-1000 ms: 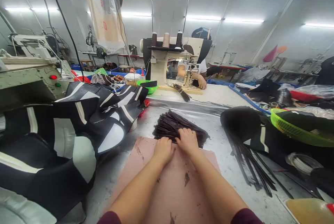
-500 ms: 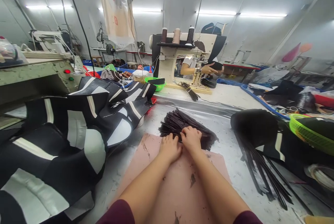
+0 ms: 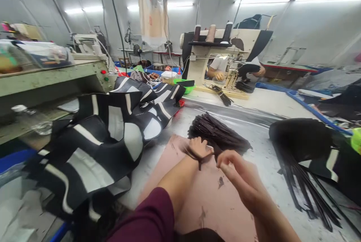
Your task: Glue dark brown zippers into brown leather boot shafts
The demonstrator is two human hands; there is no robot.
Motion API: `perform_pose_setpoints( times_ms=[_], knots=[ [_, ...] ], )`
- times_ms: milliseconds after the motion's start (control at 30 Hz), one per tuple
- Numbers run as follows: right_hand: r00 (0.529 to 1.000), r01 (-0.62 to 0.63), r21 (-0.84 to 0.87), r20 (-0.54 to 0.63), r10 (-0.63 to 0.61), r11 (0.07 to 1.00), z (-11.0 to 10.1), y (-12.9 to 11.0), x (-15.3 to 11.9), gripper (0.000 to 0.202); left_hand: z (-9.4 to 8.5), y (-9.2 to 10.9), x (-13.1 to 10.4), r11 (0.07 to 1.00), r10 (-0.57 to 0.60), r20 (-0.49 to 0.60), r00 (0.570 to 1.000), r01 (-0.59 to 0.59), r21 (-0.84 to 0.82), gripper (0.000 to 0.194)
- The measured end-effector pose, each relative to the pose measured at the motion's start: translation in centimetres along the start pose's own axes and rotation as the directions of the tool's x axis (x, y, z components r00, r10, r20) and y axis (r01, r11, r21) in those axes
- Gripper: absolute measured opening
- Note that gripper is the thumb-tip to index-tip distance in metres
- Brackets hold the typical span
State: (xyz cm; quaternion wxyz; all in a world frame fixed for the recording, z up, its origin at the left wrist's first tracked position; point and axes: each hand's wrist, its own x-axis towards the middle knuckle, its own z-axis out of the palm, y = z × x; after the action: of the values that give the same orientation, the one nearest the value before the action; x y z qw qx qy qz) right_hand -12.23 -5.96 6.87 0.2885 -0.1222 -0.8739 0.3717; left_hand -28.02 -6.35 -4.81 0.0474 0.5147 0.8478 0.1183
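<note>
Head view: both hands over the pink board, by the strips

The left hand [image 3: 200,148] is palm down at the far part of the board [image 3: 217,204], its bent fingers at the near edge of the pile of strips [image 3: 217,131]. A few dark, blurred strands [image 3: 194,155] cross the back of this hand and its wrist; whether its fingers grip any is unclear. The right hand [image 3: 239,176] is just beside it, above the board, blurred, with the fingers curled and the thumb close to their tips. Something dark and thin lies between the two hands, near those tips, but I cannot tell if the right has hold of it. The strips lie heaped on the metal table [image 3: 263,174], just past the board.

On the left, black pieces with white patches [image 3: 93,170] are piled high, near a clear bottle [image 3: 31,117]. On the right lie a black stack [image 3: 299,136] and a fan of loose bands [image 3: 310,193].

Beyond the strips stands a sewing machine [image 3: 194,67] with three spools [image 3: 211,33] on top. A tied bundle [image 3: 222,96] lies at its base, and a green bowl [image 3: 189,89] sits to its left. Behind the machine, a co-worker's hands [image 3: 217,75] show.
</note>
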Motion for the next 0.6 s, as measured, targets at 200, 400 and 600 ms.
perform_pose_setpoints(
  times_ms=[200,400,600],
  knots=[
    [0.99,0.061,-0.359,0.137,-0.013,0.931,1.0,5.3,-3.4,0.039,0.2,0.2,-1.1,0.999,-0.04,-0.015,0.999,0.04,0.015,0.039],
    [0.952,0.177,-0.623,0.305,0.027,0.762,4.5,9.2,-3.4,0.052,0.3,0.0,-1.4,0.99,0.138,0.003,0.99,-0.138,0.028,0.044],
    [0.909,0.166,-0.586,0.403,0.107,0.793,4.2,6.4,-3.4,0.016,0.1,-0.6,0.1,0.953,0.289,0.097,0.953,-0.295,0.061,0.05]
  ],
)
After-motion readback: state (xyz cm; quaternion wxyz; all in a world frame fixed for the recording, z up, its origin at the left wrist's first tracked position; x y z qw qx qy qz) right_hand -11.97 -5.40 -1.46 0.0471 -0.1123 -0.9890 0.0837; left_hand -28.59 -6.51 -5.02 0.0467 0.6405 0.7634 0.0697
